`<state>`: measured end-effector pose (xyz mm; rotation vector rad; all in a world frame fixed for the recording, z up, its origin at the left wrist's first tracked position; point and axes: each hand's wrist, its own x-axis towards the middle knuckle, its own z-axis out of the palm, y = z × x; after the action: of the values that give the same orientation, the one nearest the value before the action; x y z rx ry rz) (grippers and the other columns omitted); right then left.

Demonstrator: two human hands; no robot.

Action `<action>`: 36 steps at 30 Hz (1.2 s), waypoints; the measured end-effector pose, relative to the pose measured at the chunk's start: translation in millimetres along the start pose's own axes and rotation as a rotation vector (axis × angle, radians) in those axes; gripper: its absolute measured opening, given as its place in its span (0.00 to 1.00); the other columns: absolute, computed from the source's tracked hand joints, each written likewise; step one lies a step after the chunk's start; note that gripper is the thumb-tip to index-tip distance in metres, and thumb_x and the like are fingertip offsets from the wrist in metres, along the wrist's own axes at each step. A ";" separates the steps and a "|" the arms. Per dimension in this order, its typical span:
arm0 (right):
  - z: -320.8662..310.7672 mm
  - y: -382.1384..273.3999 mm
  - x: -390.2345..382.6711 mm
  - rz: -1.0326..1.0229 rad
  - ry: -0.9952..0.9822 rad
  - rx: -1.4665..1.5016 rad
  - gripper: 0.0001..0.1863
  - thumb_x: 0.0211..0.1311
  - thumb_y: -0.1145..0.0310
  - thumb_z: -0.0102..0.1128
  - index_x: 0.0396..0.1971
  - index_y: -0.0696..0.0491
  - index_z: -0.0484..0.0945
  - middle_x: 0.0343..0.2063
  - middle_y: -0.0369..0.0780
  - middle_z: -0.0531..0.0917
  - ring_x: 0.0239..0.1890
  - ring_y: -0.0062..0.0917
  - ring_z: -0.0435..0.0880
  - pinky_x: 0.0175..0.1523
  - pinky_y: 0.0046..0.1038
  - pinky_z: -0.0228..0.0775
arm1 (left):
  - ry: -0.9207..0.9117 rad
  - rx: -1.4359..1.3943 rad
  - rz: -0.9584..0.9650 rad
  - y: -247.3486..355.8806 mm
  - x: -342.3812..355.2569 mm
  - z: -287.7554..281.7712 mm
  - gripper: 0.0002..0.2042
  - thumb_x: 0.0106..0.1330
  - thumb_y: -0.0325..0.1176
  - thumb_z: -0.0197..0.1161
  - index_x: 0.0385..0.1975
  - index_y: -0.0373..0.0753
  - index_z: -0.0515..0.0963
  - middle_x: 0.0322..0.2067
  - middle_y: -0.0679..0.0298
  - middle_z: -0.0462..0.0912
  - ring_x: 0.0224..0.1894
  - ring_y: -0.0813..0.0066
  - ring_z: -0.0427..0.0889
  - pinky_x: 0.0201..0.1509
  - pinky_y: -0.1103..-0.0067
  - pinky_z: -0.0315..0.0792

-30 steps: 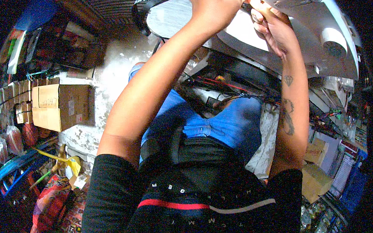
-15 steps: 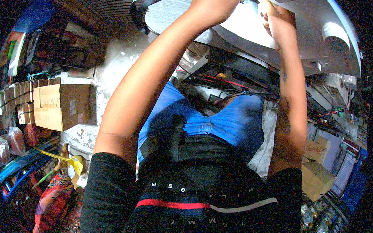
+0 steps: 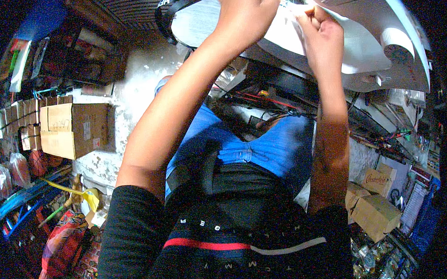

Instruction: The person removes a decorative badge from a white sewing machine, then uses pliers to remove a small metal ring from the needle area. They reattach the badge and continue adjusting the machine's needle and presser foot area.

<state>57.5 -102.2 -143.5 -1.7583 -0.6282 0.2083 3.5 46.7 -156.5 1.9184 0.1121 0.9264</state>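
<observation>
My left hand (image 3: pixel 244 13) is raised at the top edge over a pale, glossy curved panel (image 3: pixel 198 23), its fingertips partly out of view and in glare. My right hand (image 3: pixel 322 31) is just right of it, fingers curled and pinched in the brightly lit middle of the white housing (image 3: pixel 357 50); what either hand grips is too washed out to make out. A white ribbed cylinder (image 3: pixel 397 40) sits on the housing to the right. A black strap (image 3: pixel 166 12) hangs at the panel's left end.
At left are a cardboard box (image 3: pixel 72 130), bagged items (image 3: pixel 20 168), a yellow plastic object (image 3: pixel 88 198) and a red bag (image 3: pixel 62 242). Dark cables (image 3: pixel 265 104) run below the panel. Cartons (image 3: pixel 375 216) and cluttered goods lie at lower right.
My right hand and forearm have moved left and inward, the hand turning so its curled knuckles face up. My left hand has shifted slightly, first right, then back left and lower.
</observation>
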 end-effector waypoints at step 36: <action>15.2 -63.7 -69.7 -0.676 -0.366 -0.421 0.05 0.51 0.76 0.64 0.30 0.54 0.84 0.29 0.37 0.83 0.36 0.27 0.82 0.61 0.43 0.63 | -0.240 -0.286 -0.339 57.7 -110.4 -110.9 0.08 0.61 0.34 0.66 0.30 0.36 0.84 0.29 0.65 0.83 0.35 0.81 0.77 0.40 0.82 0.68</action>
<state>-27.0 -115.2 -100.8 -1.8035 -1.5827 -0.0855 -162.9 48.2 -144.8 1.6630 0.1486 0.4555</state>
